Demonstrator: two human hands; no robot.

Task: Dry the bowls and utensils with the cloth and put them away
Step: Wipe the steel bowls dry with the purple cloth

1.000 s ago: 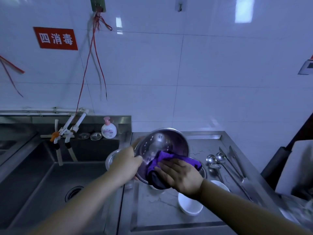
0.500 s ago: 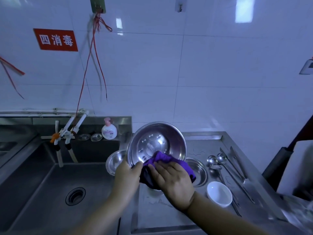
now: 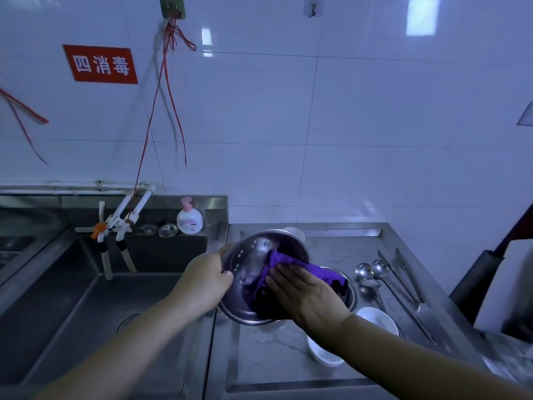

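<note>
L hand (image 3: 206, 280): closed on left rim of the big steel bowl (image 3: 253, 272), holding it tilted above the bench (image 3: 268, 362), just right of the sink (image 3: 86, 310).
R hand (image 3: 302, 295): fingers spread flat, pressing the purple cloth (image 3: 291, 265) into the bowl's inside; cloth end trails over right rim.
Steel bowls: 2 seen; the 2nd, smaller steel bowl (image 3: 347, 293) sits on bench behind R hand, mostly hidden.
White bowls: 3; 2 nr the R wrist (image 3: 377, 320) (image 3: 324, 355), 1 far behind the big bowl (image 3: 295, 232).
Ladles: 3 (image 3: 364, 269) (image 3: 380, 265) (image 3: 367, 284), right side of bench.
Tongs (image 3: 403, 272): 1 pr, right of the ladles.
Soap bottle (image 3: 189, 217): 1, on sink's far ledge.
</note>
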